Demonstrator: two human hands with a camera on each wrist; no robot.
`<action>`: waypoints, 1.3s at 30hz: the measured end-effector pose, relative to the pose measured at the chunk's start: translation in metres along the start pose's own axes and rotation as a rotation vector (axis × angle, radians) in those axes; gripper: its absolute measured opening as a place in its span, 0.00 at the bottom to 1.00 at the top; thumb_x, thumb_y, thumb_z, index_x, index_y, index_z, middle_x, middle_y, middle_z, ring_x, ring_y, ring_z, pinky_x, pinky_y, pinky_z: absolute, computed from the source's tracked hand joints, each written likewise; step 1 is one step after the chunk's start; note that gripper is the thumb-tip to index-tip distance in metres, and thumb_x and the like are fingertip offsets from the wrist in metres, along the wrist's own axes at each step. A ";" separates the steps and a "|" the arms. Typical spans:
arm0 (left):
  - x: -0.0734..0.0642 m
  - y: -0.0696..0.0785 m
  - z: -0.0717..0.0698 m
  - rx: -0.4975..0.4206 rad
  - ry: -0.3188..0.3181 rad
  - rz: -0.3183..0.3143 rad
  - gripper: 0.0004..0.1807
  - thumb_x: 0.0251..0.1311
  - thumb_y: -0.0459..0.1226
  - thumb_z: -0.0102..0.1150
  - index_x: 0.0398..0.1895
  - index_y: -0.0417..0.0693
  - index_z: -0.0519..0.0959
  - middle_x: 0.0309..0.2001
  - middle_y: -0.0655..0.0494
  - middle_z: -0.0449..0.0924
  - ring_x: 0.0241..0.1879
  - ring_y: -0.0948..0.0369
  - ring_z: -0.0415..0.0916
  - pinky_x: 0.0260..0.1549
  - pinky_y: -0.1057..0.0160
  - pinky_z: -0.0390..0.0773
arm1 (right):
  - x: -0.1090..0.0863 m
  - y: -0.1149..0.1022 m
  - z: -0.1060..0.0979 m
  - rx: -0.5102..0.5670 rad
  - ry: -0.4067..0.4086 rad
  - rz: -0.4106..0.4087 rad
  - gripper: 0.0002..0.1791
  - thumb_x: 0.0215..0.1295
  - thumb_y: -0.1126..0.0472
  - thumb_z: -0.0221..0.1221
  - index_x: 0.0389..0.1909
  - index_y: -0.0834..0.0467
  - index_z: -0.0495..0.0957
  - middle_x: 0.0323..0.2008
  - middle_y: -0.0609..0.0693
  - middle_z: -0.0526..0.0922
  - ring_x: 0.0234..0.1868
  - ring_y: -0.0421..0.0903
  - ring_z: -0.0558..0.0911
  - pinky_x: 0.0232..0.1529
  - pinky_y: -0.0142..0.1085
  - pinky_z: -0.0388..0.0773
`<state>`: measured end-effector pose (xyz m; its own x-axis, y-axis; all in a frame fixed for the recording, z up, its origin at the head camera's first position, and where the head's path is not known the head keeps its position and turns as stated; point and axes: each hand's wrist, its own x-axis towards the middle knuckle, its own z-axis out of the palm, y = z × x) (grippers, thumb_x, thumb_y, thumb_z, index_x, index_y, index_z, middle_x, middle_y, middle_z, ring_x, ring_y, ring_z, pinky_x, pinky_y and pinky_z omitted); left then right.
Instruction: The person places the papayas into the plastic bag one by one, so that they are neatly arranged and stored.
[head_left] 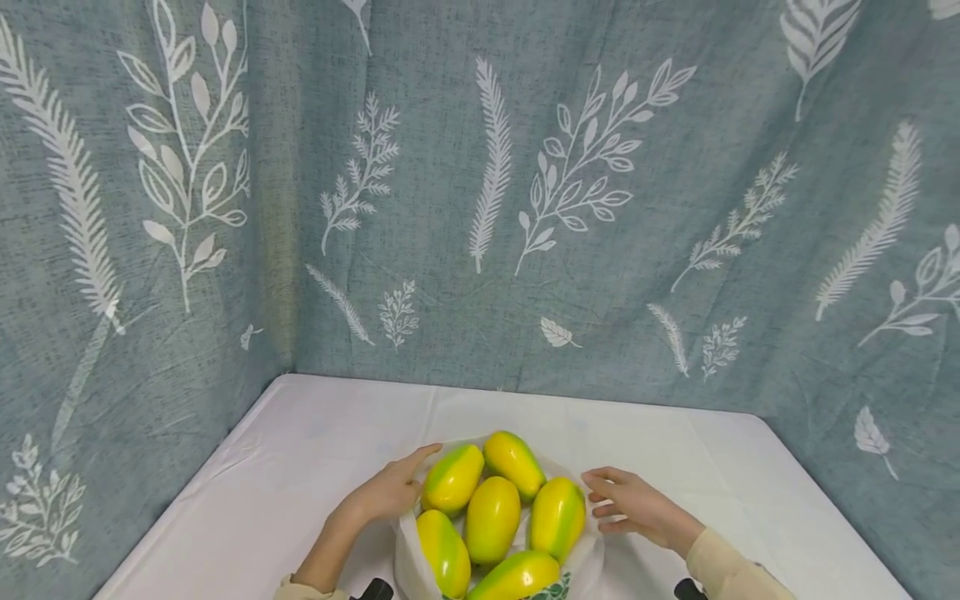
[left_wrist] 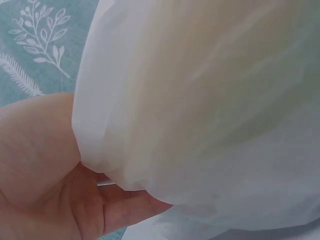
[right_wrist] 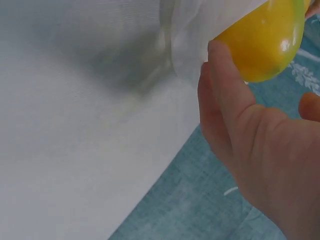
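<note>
A white bag (head_left: 405, 550) stands near the front of the table, its mouth wide and filled with several yellow-green mangoes (head_left: 492, 521). At its left rim is my left hand (head_left: 386, 490), index finger straight along the edge. In the left wrist view the bag's pale wall (left_wrist: 210, 150) covers my left thumb and fingertips, and one straight finger (left_wrist: 132, 212) runs behind it. On the other side my right hand (head_left: 637, 504) has its fingers loosely extended. Its fingertips (right_wrist: 220, 55) lie against the bag beside a mango (right_wrist: 265, 45), thumb held apart.
A white cloth (head_left: 337, 417) covers the table. Blue-green curtains (head_left: 435, 333) with white leaf prints hang behind and at both sides. Green printing (head_left: 555, 589) shows on the bag's front. Part of a dark object (head_left: 377, 589) shows by my left sleeve.
</note>
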<state>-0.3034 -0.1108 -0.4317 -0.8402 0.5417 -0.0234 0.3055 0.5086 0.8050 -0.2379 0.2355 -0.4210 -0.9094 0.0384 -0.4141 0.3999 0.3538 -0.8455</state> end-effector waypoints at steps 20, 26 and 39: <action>0.011 -0.003 -0.020 0.073 -0.063 0.066 0.32 0.55 0.21 0.39 0.68 0.38 0.63 0.63 0.35 0.65 0.50 0.49 0.67 0.52 0.45 0.65 | -0.008 0.014 -0.025 0.065 -0.057 -0.094 0.42 0.67 0.40 0.51 0.66 0.71 0.57 0.55 0.68 0.68 0.54 0.63 0.73 0.45 0.51 0.78; 0.017 0.000 -0.023 0.073 -0.111 0.084 0.33 0.54 0.21 0.39 0.68 0.35 0.62 0.64 0.36 0.64 0.50 0.50 0.67 0.55 0.43 0.63 | -0.009 0.009 -0.030 0.059 -0.054 -0.096 0.41 0.68 0.42 0.51 0.66 0.71 0.57 0.55 0.68 0.68 0.54 0.63 0.73 0.46 0.51 0.78; 0.017 -0.008 -0.033 0.247 -0.058 0.085 0.20 0.67 0.36 0.49 0.61 0.42 0.72 0.53 0.41 0.76 0.52 0.44 0.73 0.49 0.42 0.72 | 0.001 0.003 -0.035 -0.357 0.061 -0.150 0.38 0.63 0.38 0.54 0.63 0.62 0.67 0.55 0.61 0.73 0.56 0.63 0.71 0.49 0.55 0.73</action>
<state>-0.3345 -0.1274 -0.4189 -0.7817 0.6236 -0.0015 0.4802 0.6034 0.6366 -0.2418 0.2694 -0.4121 -0.9642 0.0127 -0.2649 0.2066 0.6623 -0.7202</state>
